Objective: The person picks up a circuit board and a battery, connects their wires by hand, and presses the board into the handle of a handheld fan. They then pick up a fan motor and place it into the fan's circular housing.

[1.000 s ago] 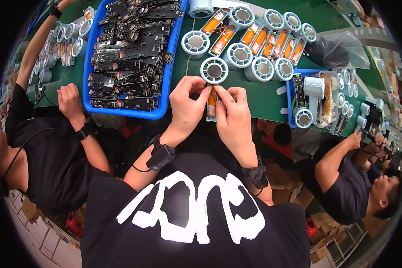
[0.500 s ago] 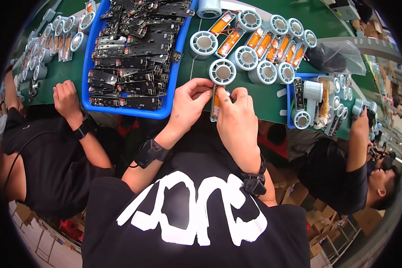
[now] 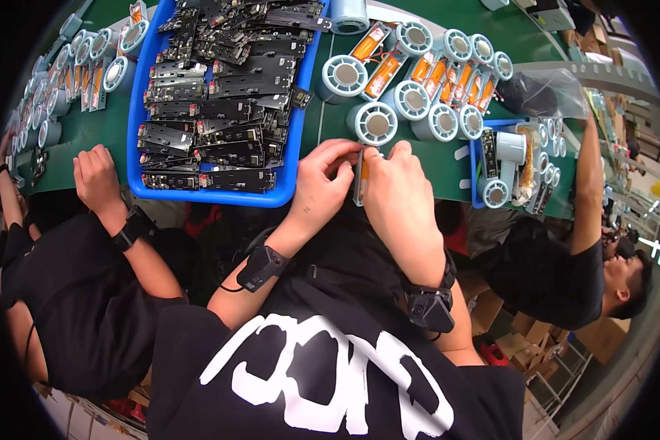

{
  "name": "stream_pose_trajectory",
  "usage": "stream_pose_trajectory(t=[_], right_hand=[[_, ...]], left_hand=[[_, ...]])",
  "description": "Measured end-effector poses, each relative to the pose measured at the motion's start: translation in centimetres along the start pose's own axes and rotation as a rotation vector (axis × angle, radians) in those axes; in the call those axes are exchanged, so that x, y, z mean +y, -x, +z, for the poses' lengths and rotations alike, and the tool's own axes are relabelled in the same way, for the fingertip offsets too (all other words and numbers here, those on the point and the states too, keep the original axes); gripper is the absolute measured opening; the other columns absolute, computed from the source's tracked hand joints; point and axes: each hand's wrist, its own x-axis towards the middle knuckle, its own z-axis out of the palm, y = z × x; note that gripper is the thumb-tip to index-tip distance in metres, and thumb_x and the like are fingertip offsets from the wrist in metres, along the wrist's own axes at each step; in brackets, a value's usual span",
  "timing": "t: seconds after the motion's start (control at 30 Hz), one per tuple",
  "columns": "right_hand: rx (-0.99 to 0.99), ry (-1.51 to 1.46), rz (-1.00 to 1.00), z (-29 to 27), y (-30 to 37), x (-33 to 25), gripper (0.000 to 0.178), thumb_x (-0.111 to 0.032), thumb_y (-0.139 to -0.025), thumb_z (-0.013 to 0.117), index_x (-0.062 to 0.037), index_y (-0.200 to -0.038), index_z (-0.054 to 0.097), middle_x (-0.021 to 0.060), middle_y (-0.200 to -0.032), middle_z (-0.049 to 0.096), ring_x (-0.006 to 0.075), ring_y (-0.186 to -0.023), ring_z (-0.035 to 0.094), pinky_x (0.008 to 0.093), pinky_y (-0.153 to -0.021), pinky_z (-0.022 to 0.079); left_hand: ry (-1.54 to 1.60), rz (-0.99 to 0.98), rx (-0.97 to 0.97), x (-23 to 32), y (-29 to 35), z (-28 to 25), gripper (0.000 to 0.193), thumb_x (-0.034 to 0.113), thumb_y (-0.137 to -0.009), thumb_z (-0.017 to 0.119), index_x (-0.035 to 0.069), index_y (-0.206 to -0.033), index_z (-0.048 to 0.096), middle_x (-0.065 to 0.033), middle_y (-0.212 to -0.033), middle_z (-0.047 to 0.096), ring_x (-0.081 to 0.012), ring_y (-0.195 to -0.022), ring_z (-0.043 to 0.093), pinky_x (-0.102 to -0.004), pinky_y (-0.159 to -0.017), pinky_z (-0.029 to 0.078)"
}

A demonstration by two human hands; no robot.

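Note:
A pale-blue handheld housing with a round, grey-centred head (image 3: 375, 123) lies on the table in front of me, its narrow handle pointing toward me. My left hand (image 3: 321, 183) is closed at the handle's left side, thumb and fingertips bent in just below the head. From the right, my right hand (image 3: 401, 192) presses curled fingers onto the same handle. Between the hands a sliver of the handle (image 3: 360, 182) shows some orange. Whatever small part the fingertips may pinch is hidden.
A blue tray (image 3: 292, 165) heaped with black circuit-board strips stands at left. Beyond my hands lie several similar housings (image 3: 441, 121) with orange batteries. A smaller blue bin (image 3: 478, 187) and a clear plastic bag (image 3: 554, 92) are at right. Co-workers sit on both sides, one's hand (image 3: 97, 180) resting nearby.
The view has shifted slightly. My hands stay at the same housing, the right fingers nearer its head. The co-worker at right has raised an arm toward the plastic bag.

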Motion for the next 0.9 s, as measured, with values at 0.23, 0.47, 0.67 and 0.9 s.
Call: stream_pose_trajectory(t=[0.23,0.47,0.67,0.9], right_hand=[[0.078,-0.186,-0.103,1.3,0.7,2.2,0.016,-0.005,-0.092,0.061,0.0005,-0.107,0.064,0.0192,-0.096,0.062,0.0355,-0.085,0.065,0.0464,-0.076,0.055],[0.426,-0.553,0.098,4.4,3.0,1.4,0.031,-0.004,-0.089,0.071,0.0020,-0.118,0.066,0.0167,-0.107,0.067,0.0329,-0.088,0.067,0.0401,-0.079,0.054],[0.572,-0.562,0.087,6.0,2.5,1.4,0.030,-0.004,-0.089,0.071,0.0014,-0.118,0.068,0.0159,-0.107,0.067,0.0328,-0.093,0.066,0.0391,-0.081,0.054],[0.653,-0.432,-0.028,7.7,1.7,1.8,0.030,-0.001,-0.088,0.071,0.0004,-0.118,0.070,0.0143,-0.109,0.066,0.0314,-0.099,0.064,0.0384,-0.083,0.053]], left_hand=[[-0.046,0.128,-0.012,-0.9,0.5,-0.3,0.029,-0.009,-0.088,0.060,-0.007,-0.115,0.067,-0.0147,-0.117,0.067,-0.0219,-0.101,0.072,-0.0304,-0.088,0.059],[-0.092,0.152,-0.038,-0.7,0.9,-0.5,0.029,-0.007,-0.088,0.062,-0.008,-0.116,0.067,-0.0162,-0.117,0.067,-0.0252,-0.098,0.073,-0.0308,-0.088,0.059],[-0.137,0.168,-0.026,-0.7,0.7,-0.3,0.027,-0.007,-0.088,0.061,-0.008,-0.114,0.068,-0.0165,-0.114,0.069,-0.0244,-0.096,0.074,-0.0305,-0.085,0.060],[-0.196,0.103,-0.075,-0.3,0.7,-0.5,0.028,-0.010,-0.089,0.059,-0.007,-0.115,0.070,-0.0154,-0.115,0.070,-0.0212,-0.102,0.072,-0.0283,-0.087,0.059]])
